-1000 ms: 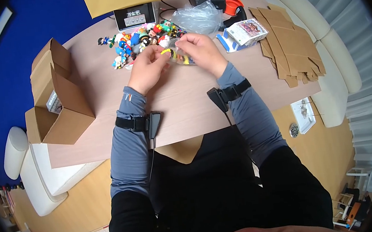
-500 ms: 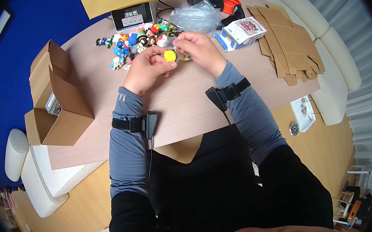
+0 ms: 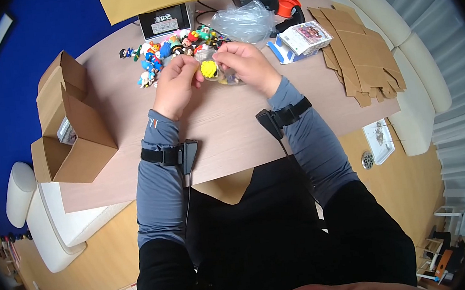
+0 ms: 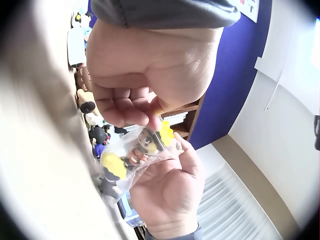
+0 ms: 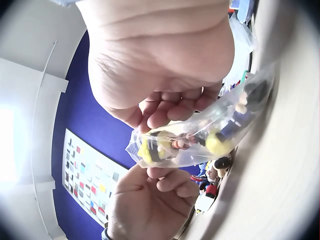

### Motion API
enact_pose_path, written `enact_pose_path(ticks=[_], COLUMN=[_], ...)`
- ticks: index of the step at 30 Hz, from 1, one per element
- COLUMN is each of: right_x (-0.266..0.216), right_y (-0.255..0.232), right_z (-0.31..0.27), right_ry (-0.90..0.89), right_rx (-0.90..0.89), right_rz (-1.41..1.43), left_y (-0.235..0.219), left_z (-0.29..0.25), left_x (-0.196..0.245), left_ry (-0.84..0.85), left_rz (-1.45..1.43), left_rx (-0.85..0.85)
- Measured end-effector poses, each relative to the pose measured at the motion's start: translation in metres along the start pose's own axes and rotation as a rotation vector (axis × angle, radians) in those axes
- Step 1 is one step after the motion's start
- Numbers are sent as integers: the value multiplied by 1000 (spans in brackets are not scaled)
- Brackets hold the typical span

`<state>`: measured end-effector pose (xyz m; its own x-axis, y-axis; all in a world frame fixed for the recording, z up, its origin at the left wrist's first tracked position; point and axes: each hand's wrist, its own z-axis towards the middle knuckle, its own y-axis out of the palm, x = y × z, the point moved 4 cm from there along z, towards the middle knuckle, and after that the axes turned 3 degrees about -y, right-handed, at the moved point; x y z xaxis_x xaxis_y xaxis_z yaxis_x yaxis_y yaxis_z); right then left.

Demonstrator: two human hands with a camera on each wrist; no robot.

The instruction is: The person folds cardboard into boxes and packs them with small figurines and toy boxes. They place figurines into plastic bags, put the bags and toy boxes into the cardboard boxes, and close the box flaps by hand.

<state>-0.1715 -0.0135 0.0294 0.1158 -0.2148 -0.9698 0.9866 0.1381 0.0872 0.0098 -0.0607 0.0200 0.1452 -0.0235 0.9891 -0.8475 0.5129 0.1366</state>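
Between both hands hangs a clear plastic bag [image 5: 200,150] with several small toy figures in it. A yellow-topped figure [image 3: 209,69] sits near the bag's upper end, and another yellow-haired figure [image 4: 114,166] lies lower down. My left hand [image 3: 175,86] pinches the bag's edge with thumb and fingertips, left of the upper figure. On the other side my right hand [image 3: 252,69] pinches the bag near the same end, its fingers curled. The bag's lower end hangs close over the table in the right wrist view.
A pile of colourful toy figures [image 3: 165,53] lies just beyond my hands. An open cardboard box [image 3: 90,153] stands at left. On the right are a white-and-blue printed box [image 3: 306,40] and flattened cardboard [image 3: 361,54]. Crumpled clear plastic [image 3: 246,22] lies at the back.
The yellow-topped figure, partly covered by my left fingers at first, now shows fully between the hands. My left thumb has shifted from below it to its left side. The right hand stays nearly still.
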Motion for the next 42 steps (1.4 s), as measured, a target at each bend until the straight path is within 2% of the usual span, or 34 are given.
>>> enact_pose_path(ticks=[1, 3, 5, 8, 14, 18, 21, 23, 30, 33, 35, 38, 42], right_x=[-1, -2, -11, -3, -16, -9, -13, -30, -38, -38, -39, -44, -45], right_y=[0, 1, 4, 5, 7, 5, 4, 8, 12, 11, 7, 5, 5], right_z=[0, 1, 0, 1, -5, -4, -6, -8, -12, -11, -10, -13, -11], right_ry=[-13, -28, -167, -96, -105, -90, -170, -447, -483, -541, -628, -551, -557], right_rx=[0, 2, 24, -12, -27, -26, -33, -26, 1, 24, 67, 136, 209], right_rz=[-25, -49, -113, -166, -279, -260, -275, -450, -520, -561, -688, -627, -487], left_y=[2, 3, 3, 2, 5, 2, 1, -1, 1, 0, 0, -1, -6], left_z=[-1, -6, -7, -9, -12, -11, -11, -11, -9, -8, -8, -9, -7], left_x=[4, 17, 21, 22, 28, 25, 27, 26, 23, 21, 22, 23, 20], left_ry=[-1, 113, 125, 105, 143, 157, 169, 171, 182, 179, 182, 172, 183], left_rz=[1, -126, -149, -141, -160, -169, -225, -263, -373, -398, -399, -325, -252], left_rx=[-2, 6, -6, -8, -13, 13, 22, 32, 10, 9, 4, 17, 42])
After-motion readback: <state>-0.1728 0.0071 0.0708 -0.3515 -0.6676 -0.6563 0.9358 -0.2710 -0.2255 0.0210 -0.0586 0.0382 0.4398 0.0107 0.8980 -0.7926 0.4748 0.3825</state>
